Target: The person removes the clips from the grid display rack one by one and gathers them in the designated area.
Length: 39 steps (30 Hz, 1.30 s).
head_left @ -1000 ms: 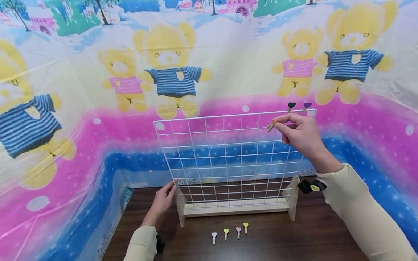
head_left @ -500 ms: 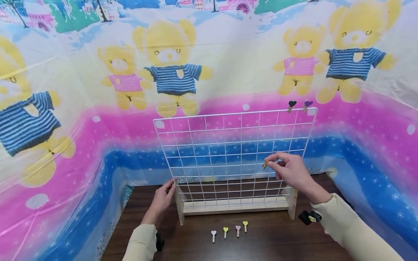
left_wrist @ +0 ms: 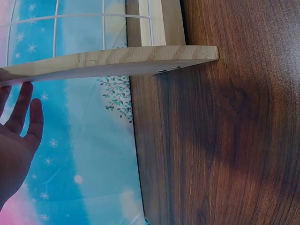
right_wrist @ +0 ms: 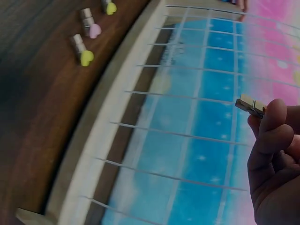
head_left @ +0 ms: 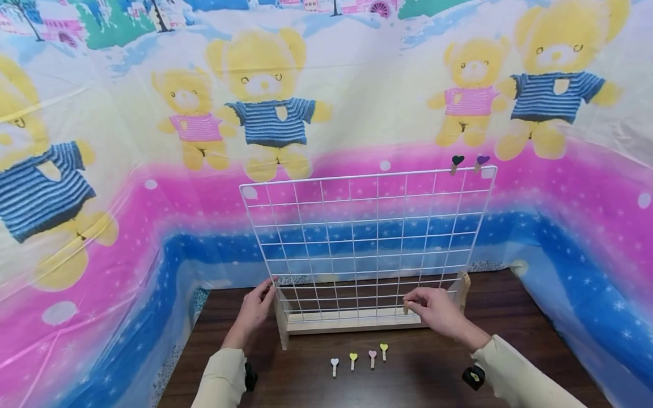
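Note:
My right hand [head_left: 439, 310] pinches a small wooden clothespin [right_wrist: 251, 105] between thumb and fingertips, in front of the lower right of a white wire grid [head_left: 377, 239]. The clothespin's other end is hidden by the fingers. My left hand [head_left: 253, 309] touches the wooden end support [left_wrist: 108, 60] at the grid's left, its visible fingers fairly straight against the wood. Two heart clothespins, one dark green [head_left: 457, 161] and one purple [head_left: 482, 161], are clipped on the top wire at right. On the table lie heart clothespins: white [head_left: 334, 365], yellow [head_left: 353, 361], pink [head_left: 372, 358] and another yellow [head_left: 384, 351].
The grid stands upright in a wooden base [head_left: 352, 326] on a dark brown table [head_left: 306, 385]. Behind it hangs a cloth [head_left: 357, 102] printed with bears, enclosing the table's back and sides. Another wooden support [head_left: 463, 289] stands at the grid's right end.
My right hand has moved down from near the grid's top right to its lower right, carrying the clothespin. The left hand has stayed at the left support.

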{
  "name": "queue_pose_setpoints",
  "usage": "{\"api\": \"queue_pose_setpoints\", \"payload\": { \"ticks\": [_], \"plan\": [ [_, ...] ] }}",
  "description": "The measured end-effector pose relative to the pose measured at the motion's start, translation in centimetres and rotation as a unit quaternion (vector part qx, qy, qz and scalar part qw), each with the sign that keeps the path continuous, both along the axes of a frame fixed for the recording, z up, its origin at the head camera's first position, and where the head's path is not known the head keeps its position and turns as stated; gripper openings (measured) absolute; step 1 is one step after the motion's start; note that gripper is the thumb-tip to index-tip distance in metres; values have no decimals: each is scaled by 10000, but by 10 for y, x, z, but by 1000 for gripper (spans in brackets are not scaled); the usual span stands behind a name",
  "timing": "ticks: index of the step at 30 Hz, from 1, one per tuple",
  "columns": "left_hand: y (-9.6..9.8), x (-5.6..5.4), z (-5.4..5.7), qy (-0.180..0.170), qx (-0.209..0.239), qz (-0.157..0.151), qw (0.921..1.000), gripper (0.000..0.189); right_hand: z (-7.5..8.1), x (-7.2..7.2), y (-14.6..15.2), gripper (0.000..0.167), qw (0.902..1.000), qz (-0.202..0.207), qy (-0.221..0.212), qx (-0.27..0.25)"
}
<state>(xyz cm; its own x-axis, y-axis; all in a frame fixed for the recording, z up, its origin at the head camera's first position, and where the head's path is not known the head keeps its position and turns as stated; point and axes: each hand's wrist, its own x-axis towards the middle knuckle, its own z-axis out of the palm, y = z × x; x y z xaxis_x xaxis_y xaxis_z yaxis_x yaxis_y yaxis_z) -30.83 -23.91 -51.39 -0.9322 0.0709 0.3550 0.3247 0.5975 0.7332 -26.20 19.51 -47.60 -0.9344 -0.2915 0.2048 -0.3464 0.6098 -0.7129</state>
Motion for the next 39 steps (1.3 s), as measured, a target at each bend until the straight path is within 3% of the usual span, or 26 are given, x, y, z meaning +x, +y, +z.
{"api": "queue_pose_setpoints", "payload": {
  "ticks": [5, 12, 33, 39],
  "plan": [
    [1, -2, 0, -363, 95, 91, 9993, 35, -23, -5, 1, 6, 10000, 85, -9, -50],
    [2, -2, -1, -466, 78, 101, 9988, 35, -41, -10, -2, 6, 9994, -6, 220, 261],
    [0, -4, 1, -439, 56, 66, 9990, 36, -53, -19, -10, 7, 9966, -76, 425, 708],
    [1, -2, 2, -478, 52, 76, 9988, 36, -61, -22, -12, 5, 9951, 88, 498, 852]
  ]
}}
